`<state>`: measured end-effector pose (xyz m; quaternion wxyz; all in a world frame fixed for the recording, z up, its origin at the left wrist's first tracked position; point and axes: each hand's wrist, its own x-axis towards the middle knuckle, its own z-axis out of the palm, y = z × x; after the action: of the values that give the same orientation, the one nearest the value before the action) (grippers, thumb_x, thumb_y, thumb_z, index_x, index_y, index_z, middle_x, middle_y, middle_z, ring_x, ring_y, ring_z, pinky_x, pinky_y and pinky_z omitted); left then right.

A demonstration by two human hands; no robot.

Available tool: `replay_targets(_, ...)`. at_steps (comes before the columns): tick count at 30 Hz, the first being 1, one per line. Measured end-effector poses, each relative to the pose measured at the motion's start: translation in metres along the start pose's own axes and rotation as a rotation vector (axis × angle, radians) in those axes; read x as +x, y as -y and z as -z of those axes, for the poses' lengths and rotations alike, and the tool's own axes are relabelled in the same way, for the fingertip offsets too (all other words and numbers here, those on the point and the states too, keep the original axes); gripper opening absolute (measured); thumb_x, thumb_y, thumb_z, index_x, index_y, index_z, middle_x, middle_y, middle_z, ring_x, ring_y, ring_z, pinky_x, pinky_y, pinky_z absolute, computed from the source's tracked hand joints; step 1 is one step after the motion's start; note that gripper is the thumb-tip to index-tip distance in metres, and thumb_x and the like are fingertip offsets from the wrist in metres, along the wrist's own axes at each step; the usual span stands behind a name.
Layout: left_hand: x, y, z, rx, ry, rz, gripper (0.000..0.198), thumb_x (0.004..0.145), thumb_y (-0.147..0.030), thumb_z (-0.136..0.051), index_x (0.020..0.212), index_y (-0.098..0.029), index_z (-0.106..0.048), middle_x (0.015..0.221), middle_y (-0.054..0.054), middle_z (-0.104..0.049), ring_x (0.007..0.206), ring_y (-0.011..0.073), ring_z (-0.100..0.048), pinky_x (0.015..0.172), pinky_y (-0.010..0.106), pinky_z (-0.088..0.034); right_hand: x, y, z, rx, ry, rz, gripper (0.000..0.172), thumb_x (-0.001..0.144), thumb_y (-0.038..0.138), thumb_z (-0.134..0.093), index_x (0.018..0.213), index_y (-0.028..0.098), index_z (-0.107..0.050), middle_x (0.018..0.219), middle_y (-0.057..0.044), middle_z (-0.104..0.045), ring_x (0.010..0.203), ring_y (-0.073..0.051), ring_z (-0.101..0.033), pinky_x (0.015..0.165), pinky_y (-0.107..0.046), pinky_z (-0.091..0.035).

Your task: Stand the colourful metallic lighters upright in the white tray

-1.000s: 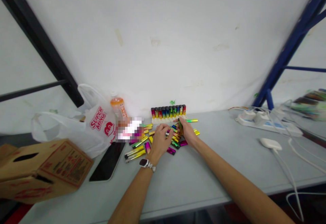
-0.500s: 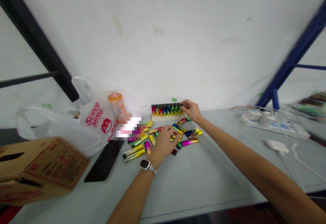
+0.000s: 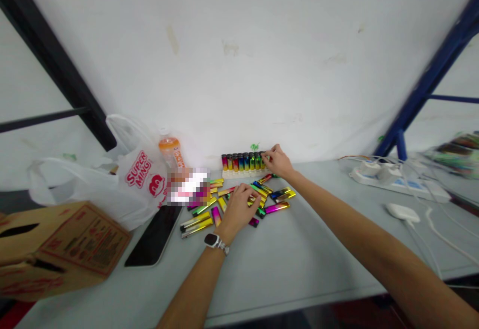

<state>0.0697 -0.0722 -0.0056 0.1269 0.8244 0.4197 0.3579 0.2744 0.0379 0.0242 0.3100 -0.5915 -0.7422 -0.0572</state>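
Note:
Shiny multicoloured lighters (image 3: 241,162) with dark tops stand upright in a row in a white holder (image 3: 239,174) against the wall. At the row's right end, my right hand (image 3: 277,161) pinches the top of a lighter, largely hidden by the fingers. My left hand (image 3: 241,206), wearing a silver-banded watch (image 3: 216,242) on its wrist, is over the loose lighters with fingers and thumb curled together. What it grips is hidden. Around it lie loose lighters, among them a magenta-and-gold lighter (image 3: 277,207) on the right and a yellow lighter (image 3: 197,227) on the left.
On the left are a cardboard box (image 3: 82,239), a white plastic bag (image 3: 127,189), a black phone-like slab (image 3: 155,236) and an orange-labelled bottle (image 3: 170,149). A power strip (image 3: 404,183) with cables and a white charger (image 3: 402,212) sit on the right. A blurred patch hides part of the pile.
My right hand has shifted slightly left along the end of the row, its fingers still at a lighter's top. My left hand stays over the pile, almost unmoved. The view has turned slightly.

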Motion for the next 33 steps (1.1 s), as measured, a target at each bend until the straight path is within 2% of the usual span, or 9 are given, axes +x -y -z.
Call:
replay_targets(5,0.000,0.000,0.002,-0.006,0.001,-0.004,0.015,0.089,-0.023,-0.054,0.086,-0.022,-0.068,0.095,0.006,-0.062,0.095,0.0213,-0.060,0.092,0.040,-0.048,-0.021,0.007,0.012,-0.135,0.109,0.068,0.052,0.091,0.025,-0.049,0.143,0.024,-0.048,0.108,-0.012,-0.048,0.093,-0.023,-0.055,0.085,-0.033,-0.043)
replay_targets(8,0.000,0.000,0.002,0.000,-0.005,-0.002,0.014,0.089,-0.022,-0.054,0.084,-0.021,-0.068,0.094,0.006,-0.062,0.095,0.0209,-0.060,0.092,0.040,-0.048,-0.035,0.013,0.017,-0.145,0.189,0.171,0.061,0.082,0.013,-0.054,0.142,0.023,-0.048,0.117,-0.013,-0.047,0.099,-0.024,-0.053,0.087,-0.033,-0.041)
replay_targets(11,0.001,0.001,0.002,0.001,-0.017,-0.012,0.014,0.088,-0.022,-0.055,0.082,-0.021,-0.067,0.094,0.006,-0.062,0.094,0.0206,-0.060,0.092,0.040,-0.048,-0.044,0.016,0.021,-0.134,0.315,0.285,0.047,0.076,0.014,-0.060,0.122,0.022,-0.064,0.117,-0.012,-0.048,0.106,-0.025,-0.051,0.090,-0.034,-0.040)
replay_targets(15,0.001,0.001,0.003,0.004,-0.024,-0.012,0.013,0.088,-0.023,-0.056,0.082,-0.021,-0.067,0.093,0.006,-0.062,0.093,0.0210,-0.060,0.091,0.041,-0.047,-0.043,0.019,0.023,-0.132,0.395,0.324,0.034,0.074,0.020,-0.065,0.107,0.021,-0.070,0.110,-0.011,-0.052,0.104,-0.026,-0.053,0.089,-0.034,-0.041)
replay_targets(22,0.001,0.003,0.006,0.028,-0.063,0.003,0.012,0.088,-0.025,-0.057,0.082,-0.021,-0.067,0.093,0.005,-0.061,0.094,0.0214,-0.058,0.090,0.040,-0.046,-0.037,0.028,0.022,0.011,0.277,0.358,0.020,0.082,0.025,-0.062,0.097,0.016,-0.069,0.100,-0.010,-0.054,0.092,-0.021,-0.055,0.083,-0.031,-0.042)
replay_targets(24,0.002,0.005,0.006,0.006,-0.097,0.019,0.012,0.088,-0.025,-0.056,0.083,-0.020,-0.066,0.091,0.005,-0.061,0.093,0.0210,-0.058,0.088,0.039,-0.047,-0.040,0.036,0.021,0.218,0.175,0.273,0.018,0.084,0.030,-0.060,0.095,0.016,-0.067,0.089,-0.006,-0.056,0.081,-0.018,-0.055,0.076,-0.030,-0.042)
replay_targets(27,0.004,0.007,0.007,-0.061,-0.172,0.045,0.011,0.089,-0.024,-0.055,0.085,-0.020,-0.064,0.088,0.005,-0.062,0.089,0.0195,-0.060,0.084,0.036,-0.049,-0.051,0.054,0.018,0.670,0.057,0.002,0.020,0.084,0.038,-0.060,0.088,0.018,-0.059,0.065,0.002,-0.054,0.060,-0.014,-0.052,0.061,-0.027,-0.041)
replay_targets(31,0.006,0.009,0.007,-0.149,-0.259,0.118,0.008,0.087,-0.022,-0.055,0.085,-0.019,-0.062,0.085,0.003,-0.065,0.082,0.0172,-0.062,0.078,0.032,-0.051,-0.071,0.074,0.012,1.272,0.089,-0.359,0.035,0.076,0.049,-0.066,0.081,0.022,-0.044,0.061,0.003,-0.063,0.053,-0.015,-0.058,0.054,-0.026,-0.043)
replay_targets(33,0.007,0.008,0.008,-0.214,-0.281,0.175,0.007,0.087,-0.023,-0.056,0.086,-0.019,-0.062,0.084,0.003,-0.067,0.079,0.0166,-0.063,0.076,0.031,-0.051,-0.081,0.078,0.010,1.449,0.139,-0.453,0.042,0.070,0.048,-0.072,0.083,0.023,-0.042,0.067,0.001,-0.068,0.056,-0.016,-0.062,0.056,-0.027,-0.047)
